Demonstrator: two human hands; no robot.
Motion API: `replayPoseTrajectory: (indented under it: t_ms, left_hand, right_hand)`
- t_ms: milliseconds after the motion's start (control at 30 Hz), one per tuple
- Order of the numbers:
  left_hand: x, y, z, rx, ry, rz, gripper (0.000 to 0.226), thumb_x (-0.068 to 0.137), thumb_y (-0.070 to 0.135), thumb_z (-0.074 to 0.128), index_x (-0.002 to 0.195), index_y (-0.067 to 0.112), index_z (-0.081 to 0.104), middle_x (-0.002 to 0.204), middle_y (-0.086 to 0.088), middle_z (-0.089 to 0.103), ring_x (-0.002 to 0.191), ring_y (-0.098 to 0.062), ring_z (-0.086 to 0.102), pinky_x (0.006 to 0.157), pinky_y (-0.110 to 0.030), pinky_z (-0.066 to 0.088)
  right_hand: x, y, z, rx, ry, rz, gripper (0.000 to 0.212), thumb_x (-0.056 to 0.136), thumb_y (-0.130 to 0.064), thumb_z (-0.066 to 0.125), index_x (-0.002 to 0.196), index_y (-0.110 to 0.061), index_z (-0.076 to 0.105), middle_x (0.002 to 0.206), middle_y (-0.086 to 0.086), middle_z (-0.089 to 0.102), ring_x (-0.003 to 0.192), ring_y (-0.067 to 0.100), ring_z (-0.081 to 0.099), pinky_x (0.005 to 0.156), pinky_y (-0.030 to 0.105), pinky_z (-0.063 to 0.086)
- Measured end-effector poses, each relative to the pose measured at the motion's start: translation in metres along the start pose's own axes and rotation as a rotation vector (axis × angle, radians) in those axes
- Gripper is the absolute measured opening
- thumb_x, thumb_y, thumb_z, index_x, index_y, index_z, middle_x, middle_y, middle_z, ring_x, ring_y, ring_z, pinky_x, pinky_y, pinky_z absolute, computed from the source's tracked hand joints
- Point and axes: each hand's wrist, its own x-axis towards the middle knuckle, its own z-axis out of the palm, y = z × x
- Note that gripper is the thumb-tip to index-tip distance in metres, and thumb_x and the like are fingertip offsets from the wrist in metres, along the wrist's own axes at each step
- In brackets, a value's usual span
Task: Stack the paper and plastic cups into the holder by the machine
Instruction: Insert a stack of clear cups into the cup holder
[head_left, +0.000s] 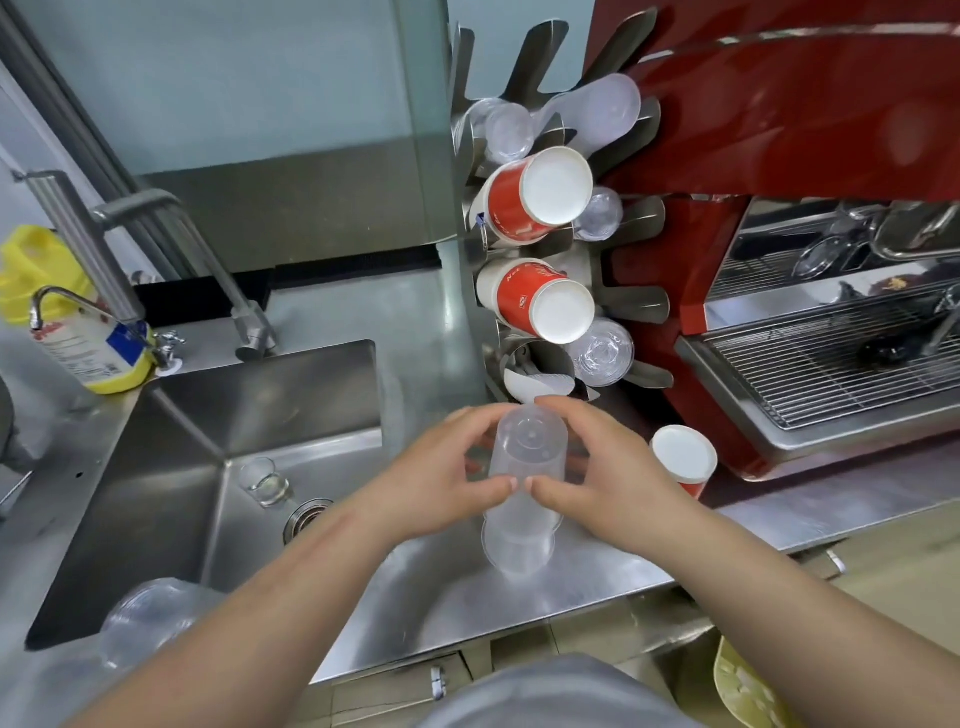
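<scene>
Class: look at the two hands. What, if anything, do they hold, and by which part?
Both the left hand and right hand grip the upside-down stack of plastic cups by its upper sides.

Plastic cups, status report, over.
Left hand and right hand both grip the frosted plastic cup stack upside down over the counter. Holder ahead, part filled. Path clear.

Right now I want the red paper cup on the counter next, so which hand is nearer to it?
Right. The right hand is just beside the red paper cup; the left hand is farther off.
</scene>
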Motion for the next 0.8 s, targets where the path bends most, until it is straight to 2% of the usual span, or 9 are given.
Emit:
replayPoseTrajectory:
  t_ms: [100, 167, 267, 300, 367, 400, 467, 633, 800]
  left_hand:
    - [0.002, -0.013, 0.009, 0.0, -0.021, -0.039, 0.062, 0.084, 0.022, 0.072, 0.138, 0.04, 0.048, 0.13, 0.012, 0.054, 0.113, 0.011, 0.052, 0.085, -0.005, 0.043]
    - [0.003, -0.02, 0.015, 0.003, -0.037, -0.06, 0.061, 0.084, 0.023, 0.072, 0.137, 0.041, 0.048, 0.129, 0.011, 0.055, 0.113, 0.007, 0.053, 0.084, -0.005, 0.043]
    - [0.002, -0.03, 0.023, -0.013, -0.063, -0.081, 0.059, 0.083, 0.024, 0.071, 0.134, 0.044, 0.05, 0.128, 0.012, 0.056, 0.113, 0.003, 0.057, 0.083, -0.008, 0.046]
    - [0.002, -0.034, 0.025, -0.022, -0.072, -0.09, 0.058, 0.082, 0.024, 0.071, 0.133, 0.043, 0.05, 0.127, 0.011, 0.056, 0.113, 0.002, 0.057, 0.084, -0.013, 0.049]
    - [0.001, -0.039, 0.031, -0.034, -0.086, -0.107, 0.056, 0.081, 0.027, 0.069, 0.131, 0.044, 0.05, 0.127, 0.009, 0.056, 0.114, -0.001, 0.058, 0.087, -0.022, 0.053]
    - [0.0, -0.041, 0.034, -0.036, -0.092, -0.116, 0.056, 0.079, 0.03, 0.068, 0.131, 0.044, 0.05, 0.127, 0.009, 0.056, 0.114, -0.002, 0.058, 0.087, -0.024, 0.053]
    - [-0.002, -0.047, 0.04, -0.04, -0.094, -0.138, 0.058, 0.076, 0.034, 0.065, 0.131, 0.044, 0.05, 0.127, 0.009, 0.056, 0.115, -0.002, 0.058, 0.086, -0.022, 0.052]
    - [-0.003, -0.06, 0.051, -0.068, -0.076, -0.171, 0.06, 0.07, 0.042, 0.065, 0.128, 0.05, 0.049, 0.128, 0.011, 0.056, 0.115, -0.001, 0.057, 0.083, -0.018, 0.05]
    - [-0.003, -0.07, 0.061, -0.066, -0.072, -0.198, 0.065, 0.071, 0.04, 0.068, 0.132, 0.051, 0.047, 0.13, 0.009, 0.055, 0.115, -0.003, 0.059, 0.09, -0.034, 0.057]
  right_hand:
    - [-0.001, 0.012, 0.006, -0.021, -0.011, 0.017, 0.063, 0.066, -0.038, 0.072, 0.122, -0.05, 0.046, 0.117, -0.024, 0.054, 0.113, 0.004, 0.054, 0.092, 0.036, 0.05]
    - [-0.003, 0.02, 0.01, -0.048, -0.027, 0.039, 0.068, 0.067, -0.038, 0.072, 0.129, -0.042, 0.044, 0.12, -0.021, 0.052, 0.116, 0.004, 0.053, 0.095, 0.036, 0.049]
    - [-0.005, 0.028, 0.016, -0.065, -0.046, 0.045, 0.062, 0.067, -0.036, 0.071, 0.121, -0.051, 0.043, 0.111, -0.042, 0.048, 0.113, 0.0, 0.052, 0.095, 0.032, 0.048]
    - [-0.006, 0.031, 0.019, -0.079, -0.053, 0.054, 0.063, 0.067, -0.036, 0.071, 0.122, -0.05, 0.043, 0.111, -0.042, 0.047, 0.114, 0.0, 0.052, 0.096, 0.031, 0.047]
    - [-0.008, 0.04, 0.024, -0.116, -0.072, 0.073, 0.068, 0.069, -0.035, 0.071, 0.131, -0.039, 0.043, 0.12, -0.027, 0.049, 0.118, 0.003, 0.049, 0.099, 0.032, 0.045]
    - [-0.009, 0.044, 0.026, -0.14, -0.082, 0.083, 0.071, 0.07, -0.034, 0.071, 0.134, -0.033, 0.042, 0.125, -0.016, 0.051, 0.12, 0.005, 0.048, 0.1, 0.033, 0.044]
    - [-0.011, 0.05, 0.029, -0.167, -0.099, 0.095, 0.074, 0.071, -0.032, 0.072, 0.138, -0.027, 0.041, 0.133, -0.006, 0.05, 0.123, 0.008, 0.047, 0.102, 0.034, 0.042]
    - [-0.013, 0.056, 0.033, -0.155, -0.097, 0.103, 0.073, 0.072, -0.029, 0.072, 0.138, -0.026, 0.041, 0.134, -0.007, 0.05, 0.124, 0.009, 0.045, 0.102, 0.034, 0.041]
    - [-0.014, 0.054, 0.033, -0.132, -0.094, 0.101, 0.069, 0.071, -0.029, 0.071, 0.134, -0.031, 0.042, 0.125, -0.017, 0.048, 0.121, 0.006, 0.046, 0.101, 0.033, 0.043]
